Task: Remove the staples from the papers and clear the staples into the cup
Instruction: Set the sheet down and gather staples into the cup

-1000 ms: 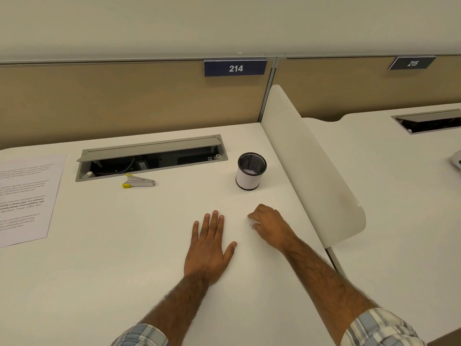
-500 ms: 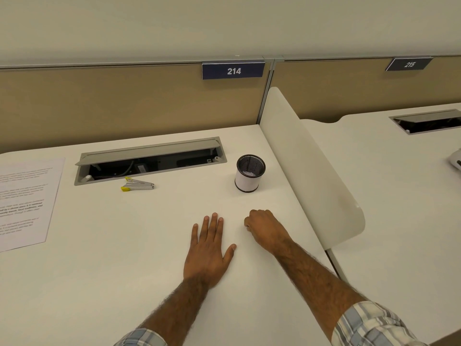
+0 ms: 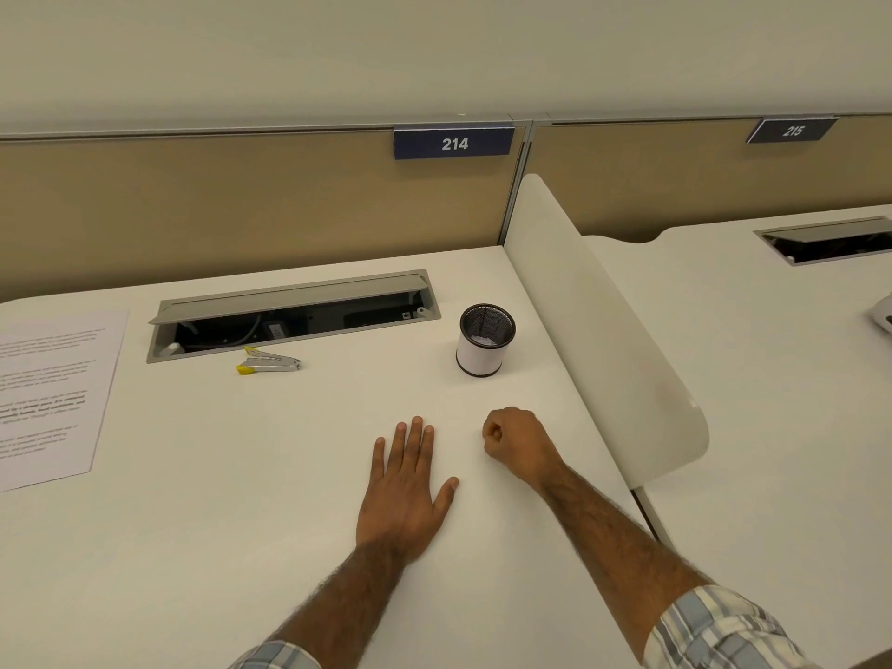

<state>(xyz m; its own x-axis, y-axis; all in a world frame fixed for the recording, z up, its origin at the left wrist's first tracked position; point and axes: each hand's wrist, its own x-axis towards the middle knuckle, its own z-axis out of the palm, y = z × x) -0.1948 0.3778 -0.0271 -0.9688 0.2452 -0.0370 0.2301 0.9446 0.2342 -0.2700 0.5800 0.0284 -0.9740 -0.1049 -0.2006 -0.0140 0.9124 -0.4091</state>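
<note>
My left hand point(image 3: 405, 490) lies flat on the white desk point(image 3: 241, 523), palm down with the fingers straight. Just to its right, my right hand point(image 3: 519, 444) is curled into a fist, thumb pressed against the forefinger in a pinch on tiny staples that barely show. The cup point(image 3: 485, 340), white with a black mesh rim, stands upright behind my right hand, with pale bits at its bottom. A silver and yellow staple remover point(image 3: 268, 362) lies to the left of the cup. Printed papers point(image 3: 43, 393) lie at the desk's left edge.
An open grey cable tray point(image 3: 289, 316) is sunk into the desk behind the staple remover. A white curved divider point(image 3: 603, 321) rises along the desk's right side, close to the cup. A tan partition point(image 3: 241, 200) closes off the back.
My right hand's fingers, which were reaching down to the desk, have curled into a fist and lifted slightly. My left hand has stayed flat in place.
</note>
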